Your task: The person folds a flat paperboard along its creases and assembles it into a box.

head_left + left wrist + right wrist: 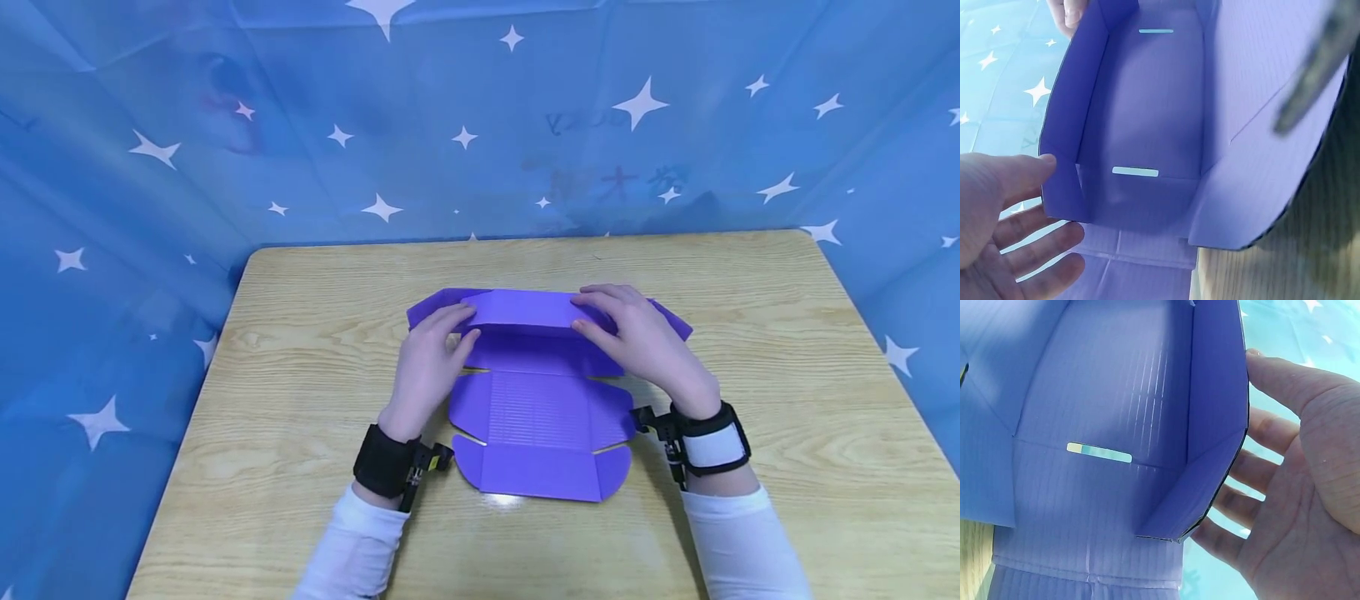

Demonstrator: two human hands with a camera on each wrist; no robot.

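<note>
A purple cardboard box [540,412] lies partly folded on the wooden table, its near panels and rounded side flaps flat. Its far wall stands up, with a front flap [525,308] bent toward me. At the left end of that flap, my left hand [427,367] pinches the edge, thumb on one face and fingers on the other. The right hand [648,342] holds the right end likewise. Two narrow slots show through the cardboard [1147,100] in the left wrist view. In the right wrist view, the right thumb [1285,375] meets the flap's edge.
The wooden table [315,350] extends around the box on all sides. A blue cloth with white stars [450,108] hangs behind the table and along its sides. Each wrist wears a strap with a small camera, close to the box's side flaps.
</note>
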